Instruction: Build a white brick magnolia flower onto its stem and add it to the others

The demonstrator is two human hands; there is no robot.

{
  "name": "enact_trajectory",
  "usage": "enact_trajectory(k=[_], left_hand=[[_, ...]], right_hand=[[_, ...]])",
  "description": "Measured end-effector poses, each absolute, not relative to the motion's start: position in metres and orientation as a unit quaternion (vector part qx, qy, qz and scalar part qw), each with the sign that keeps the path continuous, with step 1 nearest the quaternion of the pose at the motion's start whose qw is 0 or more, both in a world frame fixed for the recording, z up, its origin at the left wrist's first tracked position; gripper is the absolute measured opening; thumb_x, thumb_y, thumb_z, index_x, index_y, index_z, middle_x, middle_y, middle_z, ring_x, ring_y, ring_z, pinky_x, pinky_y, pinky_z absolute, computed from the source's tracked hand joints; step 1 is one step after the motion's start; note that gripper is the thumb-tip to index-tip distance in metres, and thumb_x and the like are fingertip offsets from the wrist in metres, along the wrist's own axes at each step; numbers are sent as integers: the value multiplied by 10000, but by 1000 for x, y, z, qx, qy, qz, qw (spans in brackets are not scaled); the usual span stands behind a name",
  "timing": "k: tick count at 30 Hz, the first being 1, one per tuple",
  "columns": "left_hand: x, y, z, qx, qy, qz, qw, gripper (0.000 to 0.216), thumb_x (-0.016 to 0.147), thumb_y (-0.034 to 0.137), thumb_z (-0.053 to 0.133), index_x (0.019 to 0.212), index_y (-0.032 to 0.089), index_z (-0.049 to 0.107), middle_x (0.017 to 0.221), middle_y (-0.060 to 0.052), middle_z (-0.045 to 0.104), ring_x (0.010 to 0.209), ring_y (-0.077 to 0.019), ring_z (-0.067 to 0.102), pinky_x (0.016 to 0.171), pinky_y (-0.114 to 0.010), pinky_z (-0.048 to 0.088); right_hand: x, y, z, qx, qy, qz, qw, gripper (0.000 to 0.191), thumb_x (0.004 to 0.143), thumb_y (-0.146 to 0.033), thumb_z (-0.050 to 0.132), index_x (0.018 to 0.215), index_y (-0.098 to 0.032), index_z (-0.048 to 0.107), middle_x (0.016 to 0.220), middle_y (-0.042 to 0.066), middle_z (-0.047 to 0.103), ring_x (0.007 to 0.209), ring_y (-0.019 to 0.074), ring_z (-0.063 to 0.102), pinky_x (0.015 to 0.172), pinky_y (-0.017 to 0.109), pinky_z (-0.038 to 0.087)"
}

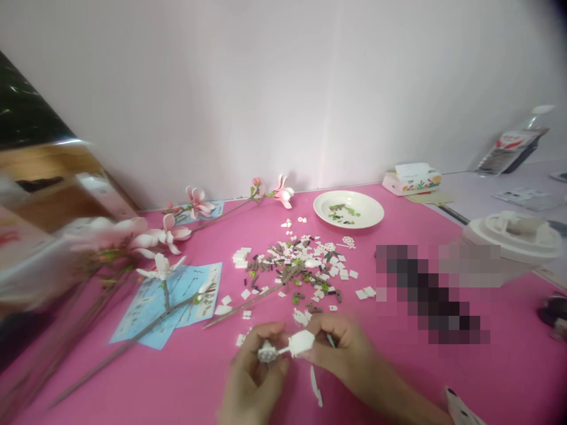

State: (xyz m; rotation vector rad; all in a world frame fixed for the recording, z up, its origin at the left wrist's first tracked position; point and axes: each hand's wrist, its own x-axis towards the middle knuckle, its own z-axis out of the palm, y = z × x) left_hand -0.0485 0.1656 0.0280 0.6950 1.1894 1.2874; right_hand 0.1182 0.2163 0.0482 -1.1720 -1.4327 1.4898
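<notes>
A pink table (133,389) stood against a plain pale wall (283,88), and most of its middle was strewn with a pile of small pieces (301,265) in white, brown and green. Low in the view, nearest the camera, both hands met over the tabletop. The left hand (252,381) had its fingers curled in, thumb and forefinger pinched on the round, studded end of a white flower piece (287,347). The right hand (343,348) was closed on the other end, its fingertips clamped around the broader, petal-shaped block. The piece lay roughly level between the two hands, just above the table, its two white ends joined by a thin short bar. A narrow white sliver (316,386) lay on the cloth just beneath the hands.

Further back a white plate (374,215) held a few green and dark bits. To the left, blue instruction sheets (146,310) lay under long brown stems bearing pink and white blossoms (170,234). A tissue box (414,179) stood by the wall to the right.
</notes>
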Motion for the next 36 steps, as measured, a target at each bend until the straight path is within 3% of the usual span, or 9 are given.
enact_trajectory(k=[2,5,10,13,18,30,36], left_hand=[[-50,165,30,274,475,568,614,391,713,372,883,1062,262,747,980,-23,750,757,-161,645,675,-243,467],[-53,165,33,287,474,552,623,317,763,288,822,1066,251,737,898,-7,765,727,-154,649,749,-262,486],[-50,164,33,288,503,563,589,367,767,426,847,1054,220,746,1085,-63,774,1014,-260,714,856,-309,524],[-46,164,34,270,478,579,603,441,704,403,915,1055,223,720,979,-61,807,961,-252,740,822,-306,534],[-46,166,39,278,467,582,605,393,642,341,963,891,200,694,834,-57,813,814,-224,755,757,-305,540],[-48,164,38,303,494,600,551,352,593,395,980,802,194,781,727,-25,785,722,-180,719,693,-238,519],[-47,166,41,298,496,598,554,393,552,441,986,769,184,783,727,-40,796,746,-216,737,712,-279,544]], right_hand=[[118,217,48,-463,-542,595,370,130,677,-310,721,658,-184,692,542,-64,433,526,111,365,510,240,289],[119,216,48,-472,-538,592,370,141,678,-322,712,696,-183,704,583,-49,474,552,121,403,533,247,316],[117,213,51,-479,-552,575,368,140,722,-327,676,733,-189,694,566,-58,442,520,124,403,502,250,308],[116,212,50,-477,-575,550,374,132,740,-317,654,707,-191,676,539,-62,428,501,124,405,502,253,299],[116,211,48,-469,-631,481,388,152,766,-258,620,625,-202,631,521,-50,458,495,121,415,496,247,314],[116,211,48,-440,-686,396,422,230,765,-172,527,552,-217,451,517,-70,384,492,105,378,481,231,287],[117,212,45,-420,-706,373,431,263,804,-154,523,566,-219,430,536,-66,412,497,104,396,491,238,293]])
